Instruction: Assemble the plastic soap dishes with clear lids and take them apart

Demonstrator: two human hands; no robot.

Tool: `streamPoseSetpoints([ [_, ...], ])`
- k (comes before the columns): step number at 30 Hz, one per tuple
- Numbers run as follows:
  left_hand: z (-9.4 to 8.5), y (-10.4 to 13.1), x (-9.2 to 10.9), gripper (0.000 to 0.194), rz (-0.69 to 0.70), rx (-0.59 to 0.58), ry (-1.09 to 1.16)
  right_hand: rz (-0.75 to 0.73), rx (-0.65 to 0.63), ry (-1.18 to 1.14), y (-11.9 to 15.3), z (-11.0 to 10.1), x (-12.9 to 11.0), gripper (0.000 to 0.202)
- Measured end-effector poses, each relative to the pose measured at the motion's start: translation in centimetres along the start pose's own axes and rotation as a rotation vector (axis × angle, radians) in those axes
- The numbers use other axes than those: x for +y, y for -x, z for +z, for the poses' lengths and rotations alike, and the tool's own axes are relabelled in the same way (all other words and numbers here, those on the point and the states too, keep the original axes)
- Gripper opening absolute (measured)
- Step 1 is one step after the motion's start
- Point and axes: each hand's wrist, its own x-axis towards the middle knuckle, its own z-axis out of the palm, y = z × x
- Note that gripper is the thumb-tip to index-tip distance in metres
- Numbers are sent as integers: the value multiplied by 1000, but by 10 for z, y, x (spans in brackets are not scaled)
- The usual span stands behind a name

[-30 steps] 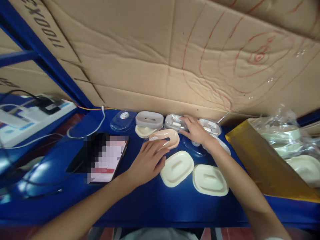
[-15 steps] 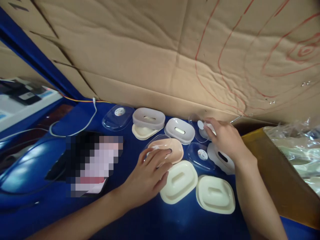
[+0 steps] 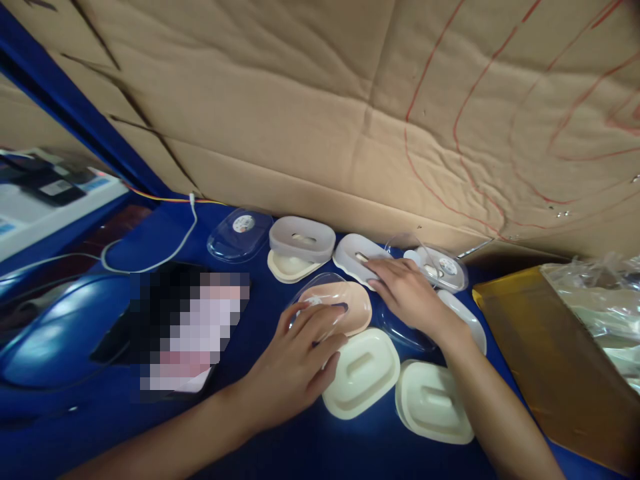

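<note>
Over the peach dish (image 3: 361,308) and a clear lid (image 3: 320,287), my left hand (image 3: 310,340) rests with its fingers apart. My right hand (image 3: 407,290) reaches onto a pale grey slotted tray (image 3: 353,257), fingertips beside the slot and thumb close to its near edge. I cannot make out a firm grip there. Below my left hand lies a cream oval base (image 3: 363,375), with more cream pieces (image 3: 435,403) to its right. Partly under my right hand is another clear lid (image 3: 400,331). Behind it, a clear lid with a round sticker (image 3: 447,267) overlaps a pale piece.
At the back stand a grey slotted tray (image 3: 302,235) on a cream base (image 3: 290,268) and a clear lid (image 3: 235,243). A blurred-out phone (image 3: 193,333) and white cable (image 3: 187,233) lie left. A cardboard box (image 3: 545,353) holding plastic-wrapped items stands right; a cardboard wall rises behind.
My right hand has moved left from the clear lid at the back right to the grey slotted tray. The stickered lid now shows at the back right. My left hand has stayed put.
</note>
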Motion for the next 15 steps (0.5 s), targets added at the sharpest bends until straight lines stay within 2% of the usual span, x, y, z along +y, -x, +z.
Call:
streamPoseSetpoints([
  [11, 1, 0, -3, 28, -9, -5, 30, 89, 88, -171, 8, -30, 13, 43],
  [15, 5, 3, -5, 25, -19, 9, 46, 54, -33, -247, 22, -52, 3, 39],
])
